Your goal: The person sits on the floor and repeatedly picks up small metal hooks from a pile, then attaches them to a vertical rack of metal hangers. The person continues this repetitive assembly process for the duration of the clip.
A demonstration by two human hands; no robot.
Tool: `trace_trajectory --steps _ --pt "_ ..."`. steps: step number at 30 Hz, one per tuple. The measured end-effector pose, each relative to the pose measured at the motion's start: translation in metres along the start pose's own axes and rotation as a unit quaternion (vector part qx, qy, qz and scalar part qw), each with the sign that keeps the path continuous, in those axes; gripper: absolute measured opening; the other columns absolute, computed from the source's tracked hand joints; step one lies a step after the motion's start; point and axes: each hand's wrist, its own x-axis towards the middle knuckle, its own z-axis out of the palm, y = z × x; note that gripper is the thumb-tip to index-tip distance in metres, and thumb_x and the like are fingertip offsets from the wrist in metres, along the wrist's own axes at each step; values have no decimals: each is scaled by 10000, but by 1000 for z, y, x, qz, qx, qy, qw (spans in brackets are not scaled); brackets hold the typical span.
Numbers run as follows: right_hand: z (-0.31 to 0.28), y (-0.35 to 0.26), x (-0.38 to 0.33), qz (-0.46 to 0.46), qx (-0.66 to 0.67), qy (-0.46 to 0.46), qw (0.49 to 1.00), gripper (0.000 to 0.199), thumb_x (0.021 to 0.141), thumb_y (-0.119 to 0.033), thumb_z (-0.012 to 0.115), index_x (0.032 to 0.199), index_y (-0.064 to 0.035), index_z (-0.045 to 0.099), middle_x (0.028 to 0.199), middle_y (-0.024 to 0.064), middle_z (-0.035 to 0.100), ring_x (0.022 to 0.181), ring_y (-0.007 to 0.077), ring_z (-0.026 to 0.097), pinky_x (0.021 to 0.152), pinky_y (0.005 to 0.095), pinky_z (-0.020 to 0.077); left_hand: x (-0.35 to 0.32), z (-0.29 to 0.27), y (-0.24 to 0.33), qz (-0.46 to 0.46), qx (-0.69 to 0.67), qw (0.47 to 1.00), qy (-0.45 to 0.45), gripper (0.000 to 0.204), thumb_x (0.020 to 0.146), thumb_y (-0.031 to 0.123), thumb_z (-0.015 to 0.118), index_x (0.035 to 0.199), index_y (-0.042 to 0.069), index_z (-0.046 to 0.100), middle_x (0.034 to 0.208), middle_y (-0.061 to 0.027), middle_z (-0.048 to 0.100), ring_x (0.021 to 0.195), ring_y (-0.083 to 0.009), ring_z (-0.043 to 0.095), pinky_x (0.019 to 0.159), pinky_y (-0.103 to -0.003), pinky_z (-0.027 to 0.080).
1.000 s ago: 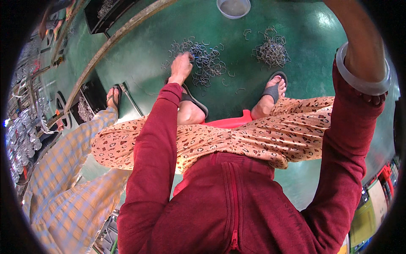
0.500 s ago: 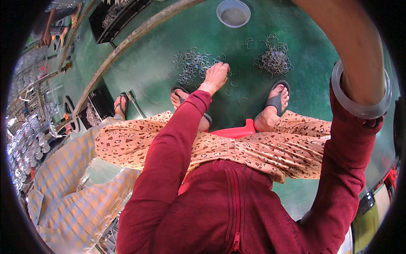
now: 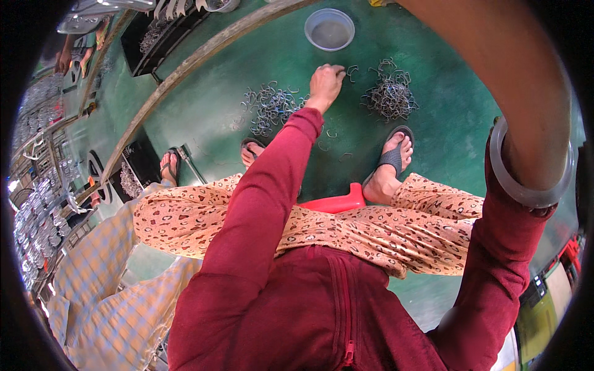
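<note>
Glossy dark-green painted floor [image 3: 204, 117] fills most of the view, w/ soft glare patches from overhead light and a long tan raised strip [image 3: 185, 68] curving across it, top centre down to the left. Beyond the strip, upper left: a black flat tray [image 3: 162, 32] of small metal bits, on the floor. Far left edge: rows of shiny silver metal parts [image 3: 38, 204], too bent by the lens to tell more; a black box [image 3: 143, 159] sits just inside the strip.

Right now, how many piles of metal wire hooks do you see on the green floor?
2. The left pile lies left of the left hand; the right pile lies right of it, above the sandalled foot. Loose hooks lie between; others may be hidden.
</note>
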Motion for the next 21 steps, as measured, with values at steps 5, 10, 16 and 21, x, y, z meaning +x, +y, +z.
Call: trace_trajectory --steps 5,10,16,21 --pt "6 -2 8 2 -4 -22 1000 136 794 -112 648 799 24 647 608 51 578 550 135 533 532 263 430 21 48 -18 108 87 985 107 152 808 141 583 914 45 634 950 -136 602 953 -319 562 769 -425 494" --pt "5 -3 8 10 -5 -25 1000 136 795 -113 648 799 23 648 607 47 578 548 131 532 531 260 430 28 34 -14 161 182 970 12 125 821 68 505 904 -1 568 933 -158 575 951 -324 560 760 -407 514" --pt "-1 -13 12 25 -13 -53 998 136 797 -115 648 799 21 650 606 42 579 547 126 531 529 257 429 20 7 7 -13 68 998 -3 180 827 29 462 994 -36 453 956 -240 533 897 -385 554 748 -460 492" --pt "-6 -29 19 53 -23 -98 994 135 798 -116 649 799 19 651 605 38 579 545 122 529 528 254 429 -12 -14 13 6 -89 996 23 154 895 90 427 1006 -13 457 930 -260 536 914 -420 532 770 -478 439"
